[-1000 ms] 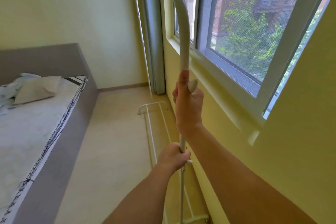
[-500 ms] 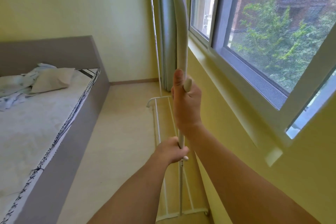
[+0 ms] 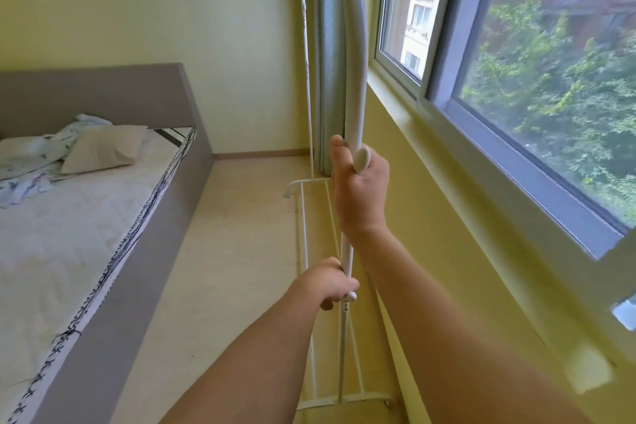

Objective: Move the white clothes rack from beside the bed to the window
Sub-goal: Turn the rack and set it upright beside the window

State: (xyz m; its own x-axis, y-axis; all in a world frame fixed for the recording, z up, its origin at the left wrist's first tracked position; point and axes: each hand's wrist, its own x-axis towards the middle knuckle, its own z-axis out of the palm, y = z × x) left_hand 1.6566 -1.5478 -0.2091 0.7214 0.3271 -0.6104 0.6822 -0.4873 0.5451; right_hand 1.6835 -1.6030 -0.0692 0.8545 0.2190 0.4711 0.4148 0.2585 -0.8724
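Both hands closed around near upright of white clothes rack [image 3: 354, 55]: right hand [image 3: 359, 189] higher, thumb up along the tube, just under a round knob; left hand [image 3: 327, 286] lower, fist on the thin pole above a small clamp. Rack is smooth white metal tubing, thick curved upper section narrowing to a slim pole, top bar running to far upright, low rail base on the floor. Rack stands along the yellow wall directly under the window [image 3: 516, 86], well apart from the bed [image 3: 103, 251]. Grey curtain [image 3: 330, 79] hangs bunched behind far upright. Bed has grey frame, quilted white mattress, flat pillow [image 3: 103, 148], crumpled pale-blue cloth [image 3: 31, 165]. Pale smooth floor [image 3: 223, 251].
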